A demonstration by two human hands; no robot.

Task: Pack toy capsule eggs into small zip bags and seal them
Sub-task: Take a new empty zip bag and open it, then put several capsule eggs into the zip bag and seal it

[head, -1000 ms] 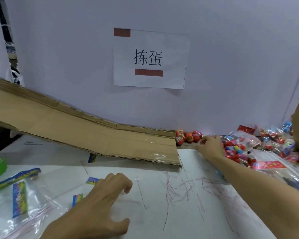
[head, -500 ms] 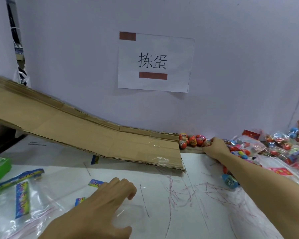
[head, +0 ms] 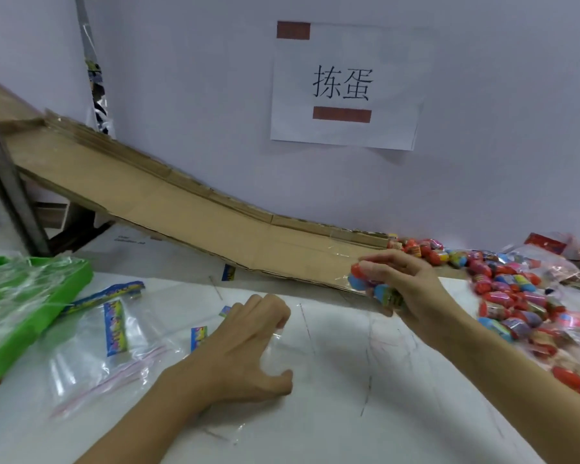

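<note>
My right hand (head: 406,289) grips a cluster of red and blue capsule eggs (head: 372,284) just above the table, at the low end of the cardboard ramp (head: 188,212). My left hand (head: 245,349) rests on a clear zip bag (head: 282,353) on the white table, fingers curled at its mouth; whether it pinches the film is unclear. A heap of loose capsule eggs (head: 503,289) lies at the right against the wall. More small zip bags (head: 111,343) with coloured labels lie flat at the left.
A green tray (head: 21,316) wrapped in plastic stands at the left edge. Filled bags (head: 563,262) sit at the far right. A paper sign (head: 345,85) hangs on the wall. The white table (head: 382,396) has pen scribbles.
My right hand has left the egg heap by the wall and come back toward the middle, now holding several eggs. My left hand stays on the clear bag.
</note>
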